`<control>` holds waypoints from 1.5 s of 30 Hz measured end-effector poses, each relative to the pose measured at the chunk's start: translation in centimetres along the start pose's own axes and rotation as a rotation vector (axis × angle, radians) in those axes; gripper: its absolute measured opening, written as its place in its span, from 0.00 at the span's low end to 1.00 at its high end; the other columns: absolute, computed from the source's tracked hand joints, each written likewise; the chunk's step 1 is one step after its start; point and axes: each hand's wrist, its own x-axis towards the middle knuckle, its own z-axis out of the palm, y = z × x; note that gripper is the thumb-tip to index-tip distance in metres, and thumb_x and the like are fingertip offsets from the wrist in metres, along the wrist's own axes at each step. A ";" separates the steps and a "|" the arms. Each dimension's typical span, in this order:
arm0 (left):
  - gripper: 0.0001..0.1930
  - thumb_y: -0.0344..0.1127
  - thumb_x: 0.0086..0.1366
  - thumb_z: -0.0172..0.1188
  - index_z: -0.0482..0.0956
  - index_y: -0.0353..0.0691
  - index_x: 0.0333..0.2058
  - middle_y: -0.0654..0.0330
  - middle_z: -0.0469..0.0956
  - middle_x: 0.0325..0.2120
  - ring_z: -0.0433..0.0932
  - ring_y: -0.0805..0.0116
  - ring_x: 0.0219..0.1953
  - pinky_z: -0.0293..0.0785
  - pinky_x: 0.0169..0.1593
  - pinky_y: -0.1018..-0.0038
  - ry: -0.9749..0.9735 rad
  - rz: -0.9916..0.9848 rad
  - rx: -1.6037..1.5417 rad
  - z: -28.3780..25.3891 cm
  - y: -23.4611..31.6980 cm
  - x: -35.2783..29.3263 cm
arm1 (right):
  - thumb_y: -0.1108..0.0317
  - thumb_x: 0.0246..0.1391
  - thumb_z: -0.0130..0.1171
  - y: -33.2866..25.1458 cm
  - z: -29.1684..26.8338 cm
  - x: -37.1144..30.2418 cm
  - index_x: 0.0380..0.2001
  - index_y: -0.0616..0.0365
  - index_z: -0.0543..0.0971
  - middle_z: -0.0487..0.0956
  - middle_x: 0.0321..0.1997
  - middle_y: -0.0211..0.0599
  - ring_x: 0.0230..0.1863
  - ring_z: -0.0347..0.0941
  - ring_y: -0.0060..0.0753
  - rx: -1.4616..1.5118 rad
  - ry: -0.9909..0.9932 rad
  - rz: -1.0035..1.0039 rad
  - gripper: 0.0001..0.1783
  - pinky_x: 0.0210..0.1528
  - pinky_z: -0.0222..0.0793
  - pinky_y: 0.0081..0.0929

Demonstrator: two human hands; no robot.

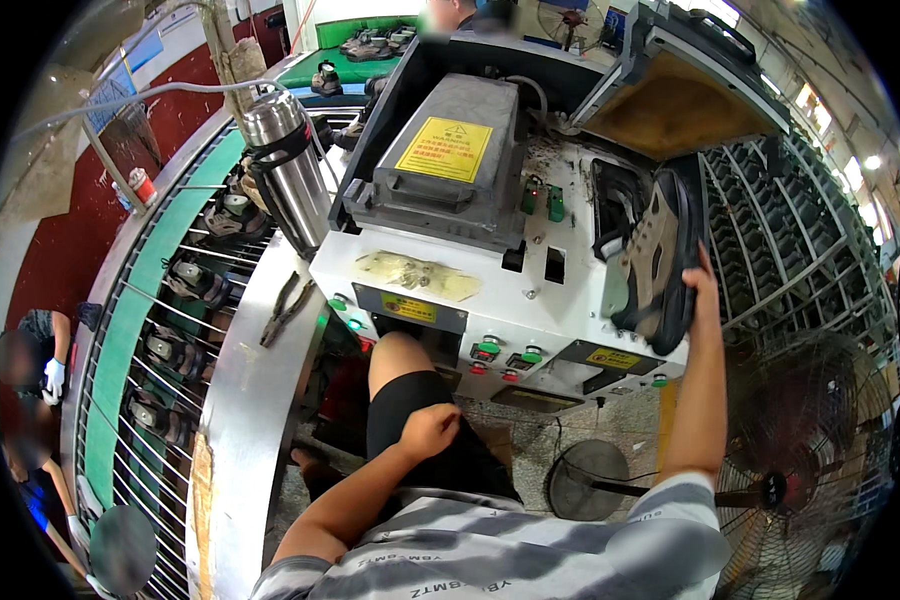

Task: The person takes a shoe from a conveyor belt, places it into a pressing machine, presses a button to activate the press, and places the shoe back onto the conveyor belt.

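My right hand grips a tan and black shoe by its dark sole, holding it on edge. A grey-green piece shows on the left side of the shoe, near its lower end. The shoe stands over the right side of a white machine, beside an open black-framed chamber. Above that chamber a lid with a tan padded inner face is raised. My left hand is curled into a loose fist above my thigh, with nothing visible in it.
Left of the machine, a steel flask and pliers rest on a metal ledge. Beyond runs a roller conveyor with several shoes. Racks and a fan stand at right. Other people work at far left.
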 end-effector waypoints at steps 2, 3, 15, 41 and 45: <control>0.04 0.28 0.52 0.60 0.79 0.38 0.28 0.53 0.78 0.23 0.78 0.55 0.23 0.75 0.29 0.69 0.023 -0.153 -0.075 0.1 -0.6 0.0 | 0.69 0.36 0.58 -2.1 -1.3 6.4 0.65 0.57 0.62 0.76 0.49 0.42 0.43 0.76 0.34 -0.202 0.021 0.017 0.45 0.44 0.73 0.28; 0.04 0.27 0.51 0.59 0.79 0.38 0.28 0.53 0.78 0.23 0.78 0.56 0.24 0.75 0.29 0.69 0.083 -0.286 -0.172 0.5 -0.5 0.1 | 0.69 0.36 0.60 -2.5 -1.7 9.6 0.65 0.57 0.63 0.76 0.49 0.41 0.41 0.76 0.33 -0.341 0.040 0.034 0.45 0.44 0.72 0.28; 0.04 0.26 0.52 0.57 0.79 0.38 0.27 0.53 0.76 0.19 0.77 0.62 0.20 0.73 0.27 0.71 0.079 -0.302 -0.111 0.4 -1.3 2.2 | 0.62 0.27 0.65 4.5 2.4 27.4 0.58 0.63 0.71 0.73 0.58 0.53 0.57 0.70 0.47 -1.118 -0.001 0.084 0.46 0.56 0.65 0.33; 0.11 0.35 0.60 0.51 0.79 0.36 0.34 0.45 0.78 0.29 0.77 0.45 0.35 0.72 0.39 0.57 -0.335 -0.148 -0.213 10.0 3.2 13.8 | 0.55 0.59 0.49 19.8 -11.4 -12.4 0.26 0.53 0.65 0.62 0.24 0.29 0.25 0.56 0.28 0.500 0.722 0.298 0.15 0.30 0.56 0.25; 0.11 0.35 0.64 0.50 0.79 0.36 0.34 0.45 0.78 0.28 0.76 0.44 0.33 0.71 0.37 0.58 -0.220 -0.135 -0.246 10.3 2.3 12.6 | 0.53 0.57 0.50 19.2 -10.0 -12.5 0.27 0.50 0.67 0.64 0.23 0.27 0.24 0.60 0.28 0.543 0.641 0.376 0.13 0.27 0.58 0.28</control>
